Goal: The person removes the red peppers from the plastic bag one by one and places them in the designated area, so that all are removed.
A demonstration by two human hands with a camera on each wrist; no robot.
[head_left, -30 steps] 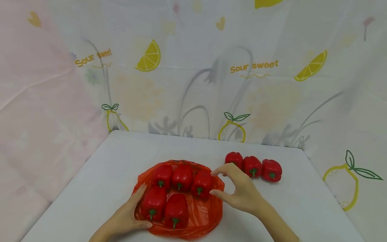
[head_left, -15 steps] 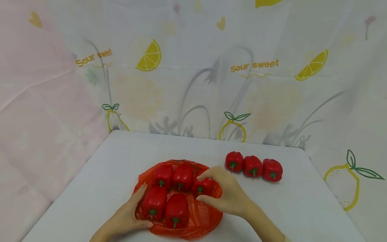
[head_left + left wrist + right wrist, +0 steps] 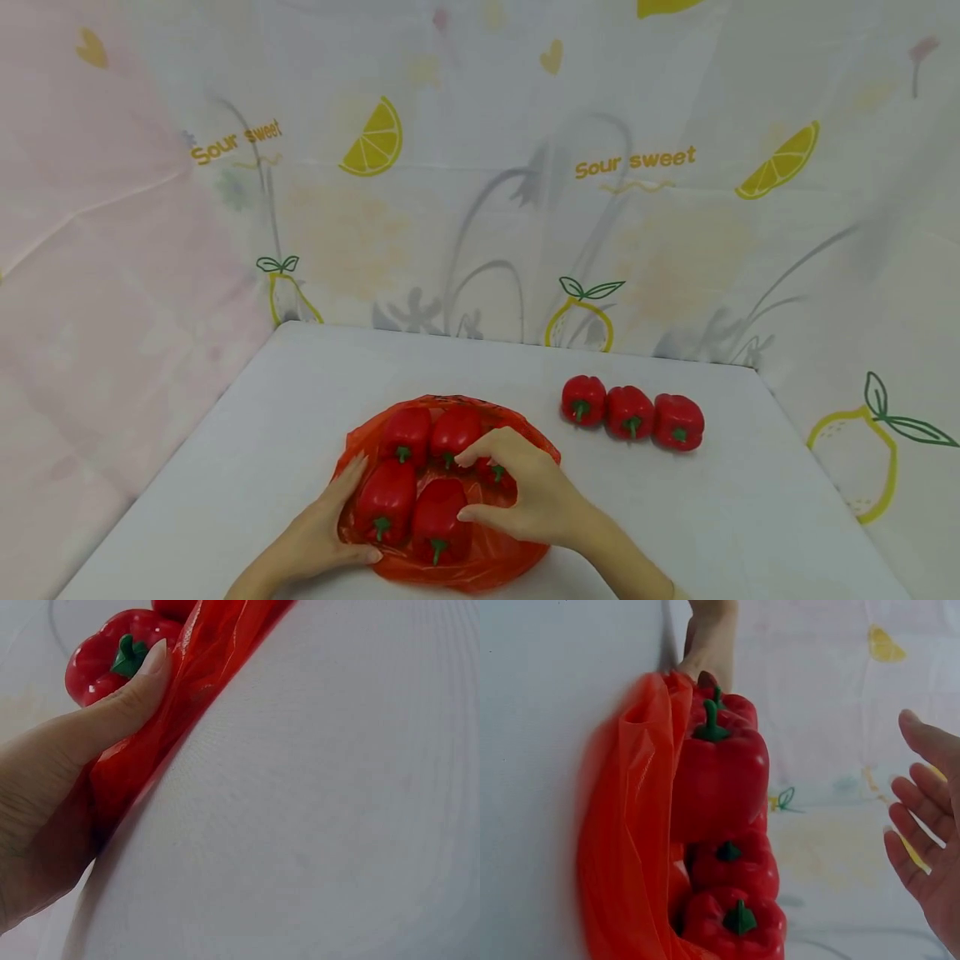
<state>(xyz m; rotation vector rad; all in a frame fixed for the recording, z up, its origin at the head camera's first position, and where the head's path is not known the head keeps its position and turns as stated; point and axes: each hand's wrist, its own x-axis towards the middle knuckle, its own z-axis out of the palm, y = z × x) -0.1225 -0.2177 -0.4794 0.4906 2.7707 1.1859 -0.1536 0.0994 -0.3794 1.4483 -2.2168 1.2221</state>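
Note:
A red-orange plastic bag (image 3: 517, 560) lies spread on the white table with several red bell peppers (image 3: 441, 521) in it, their green stems toward me. My left hand (image 3: 318, 529) rests against the bag's left side, its fingers extended along the rim and thumb at the front. In the left wrist view the thumb (image 3: 124, 712) touches the bag beside a pepper (image 3: 94, 664). My right hand (image 3: 536, 496) hovers over the bag's right part, thumb and fingers apart with nothing between them. It partly hides the right-hand pepper (image 3: 495, 473). The right wrist view shows that hand (image 3: 934, 817) apart from the peppers.
Three more red bell peppers (image 3: 632, 412) stand in a row on the table (image 3: 675, 517), behind and to the right of the bag. A lemon-printed cloth (image 3: 480, 208) hangs behind the table, and a pink cloth (image 3: 97, 333) hangs on the left.
My right hand has moved left across the bag, from beside the right-hand pepper to above and in front of it. The left hand stays at the bag's side.

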